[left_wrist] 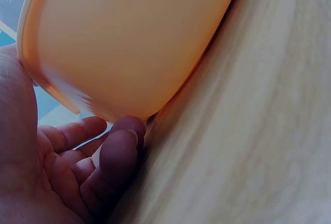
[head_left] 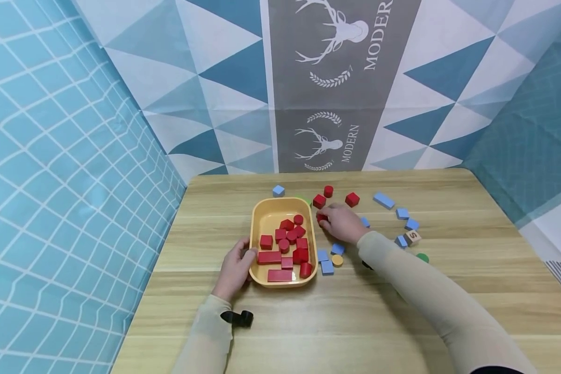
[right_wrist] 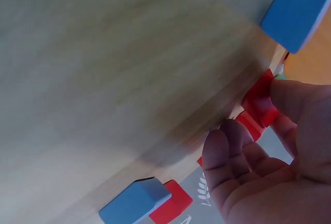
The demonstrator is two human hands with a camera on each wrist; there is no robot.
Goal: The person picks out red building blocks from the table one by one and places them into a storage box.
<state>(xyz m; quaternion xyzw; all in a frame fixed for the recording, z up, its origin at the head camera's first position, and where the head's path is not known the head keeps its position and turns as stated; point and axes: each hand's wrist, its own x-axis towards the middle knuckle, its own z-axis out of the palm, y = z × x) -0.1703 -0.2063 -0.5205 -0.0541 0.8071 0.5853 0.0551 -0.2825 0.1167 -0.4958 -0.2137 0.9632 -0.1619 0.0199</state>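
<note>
A yellow plastic tray (head_left: 257, 213) full of red wooden blocks stands on the table. My left hand (head_left: 235, 267) holds its left side, thumb over the rim and fingers against the outer wall, as the left wrist view shows from below the rim (left_wrist: 129, 43). To the right of the tray, my right hand (head_left: 343, 222) pinches a red block (right_wrist: 261, 100) between thumb and forefinger, close over the table. The other fingers (right_wrist: 216, 149) are loosely bent. Just beyond that hand lie a red cube (head_left: 319, 201) and a red cylinder (head_left: 329, 191).
Another red block (head_left: 352, 199) lies farther right at the back. Blue blocks (head_left: 384, 200) are scattered right of the tray, with a yellow disc (head_left: 337, 261), a lettered cube (head_left: 413, 237) and a green piece (head_left: 422, 257). One blue cube (head_left: 278, 191) sits behind the tray. A patterned cloth backs the table.
</note>
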